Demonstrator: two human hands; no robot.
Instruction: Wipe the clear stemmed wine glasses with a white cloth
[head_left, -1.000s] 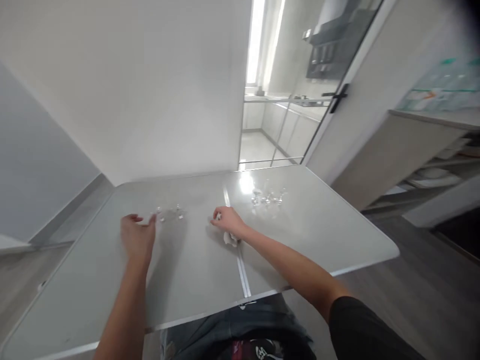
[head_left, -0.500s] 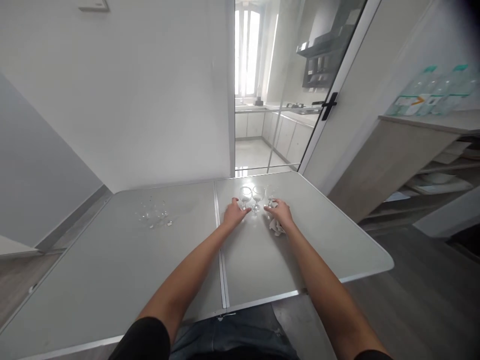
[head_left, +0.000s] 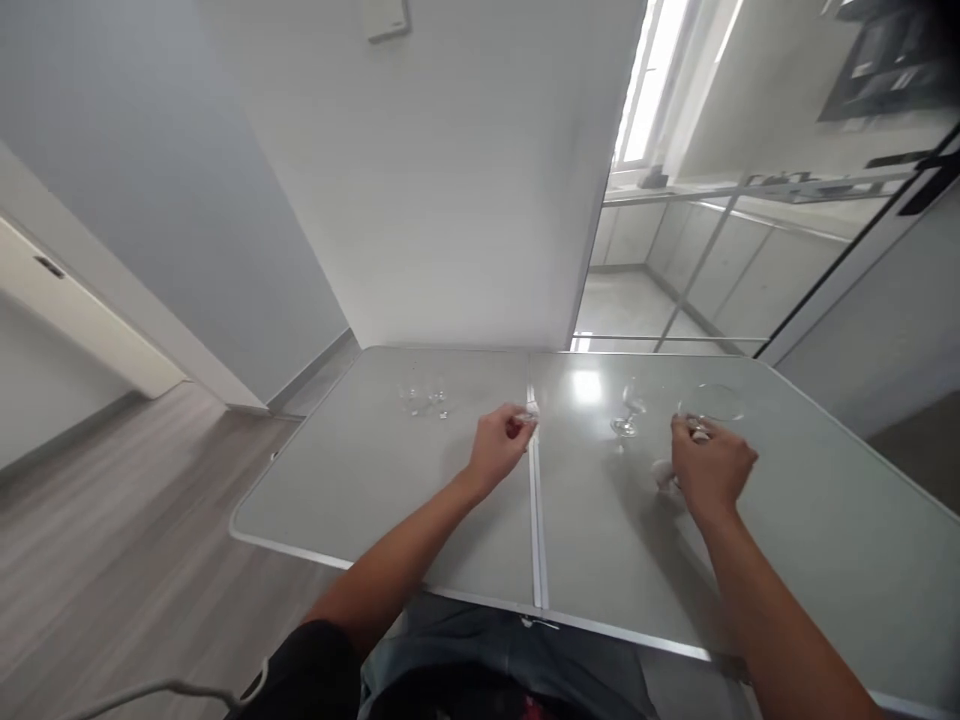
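Observation:
My left hand (head_left: 501,445) is closed over the table's centre seam, its fingertips pinching a stemmed glass (head_left: 531,410) of which only a small clear part shows. Farther right, my right hand (head_left: 712,468) grips another stemmed glass (head_left: 716,392) low down, its faint round rim showing above the fingers. Between my hands a third stemmed glass (head_left: 624,427) stands on the table, blurred. A crumpled white tissue or cloth (head_left: 663,472) lies just left of my right hand.
Several clear glasses (head_left: 424,397) stand at the back left of the grey table (head_left: 592,540). A white wall (head_left: 450,250) rises behind the table, beside a glass door (head_left: 675,300) to a kitchen.
My view has turned left. My left hand has moved left, away from the row of glasses, with one glass in it. My right hand has closed around the rightmost glass.

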